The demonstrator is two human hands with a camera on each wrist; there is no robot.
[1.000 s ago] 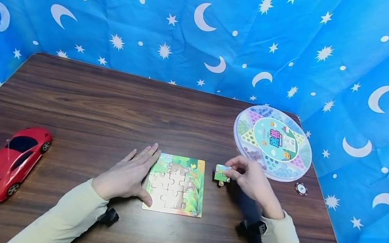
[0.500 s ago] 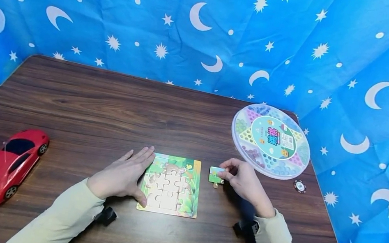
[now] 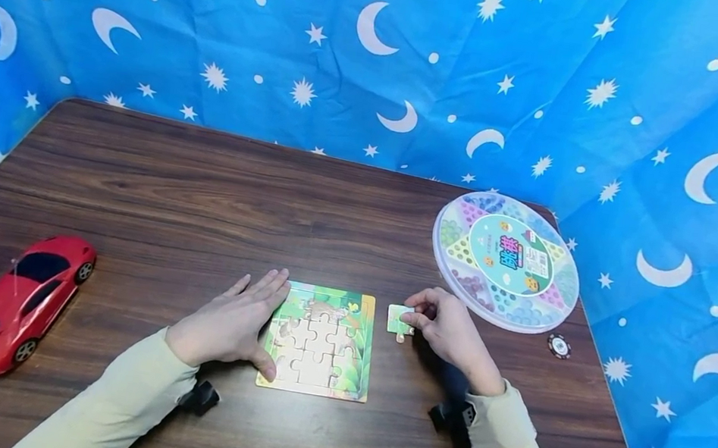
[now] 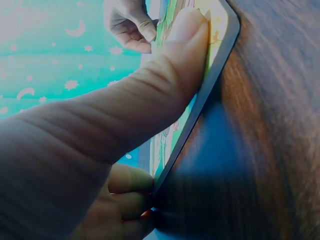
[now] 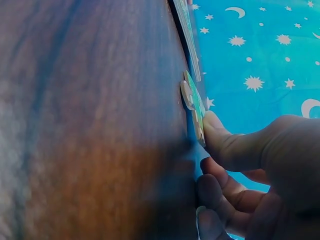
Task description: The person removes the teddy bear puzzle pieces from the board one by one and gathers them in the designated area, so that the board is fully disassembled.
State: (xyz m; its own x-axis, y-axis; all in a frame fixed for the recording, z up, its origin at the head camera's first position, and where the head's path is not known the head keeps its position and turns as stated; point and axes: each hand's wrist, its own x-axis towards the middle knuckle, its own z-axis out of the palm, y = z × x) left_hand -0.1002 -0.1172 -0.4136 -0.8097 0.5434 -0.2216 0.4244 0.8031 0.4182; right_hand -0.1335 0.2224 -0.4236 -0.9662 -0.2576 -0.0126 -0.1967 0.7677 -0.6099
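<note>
While the puzzle board (image 3: 362, 362) is touched at its left edge by the left grip (image 3: 233, 325), spread wide, a puzzle piece (image 3: 396, 319) is pinched by the right grip (image 3: 450, 332) just beside the board; beyond, a round box (image 3: 507, 262) is seen.

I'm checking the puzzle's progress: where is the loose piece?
In the head view, the loose piece is just right of the puzzle board, pinched by the right hand.

Blue starry curtain (image 3: 453, 46), dark wooden table (image 3: 198, 194)
</note>
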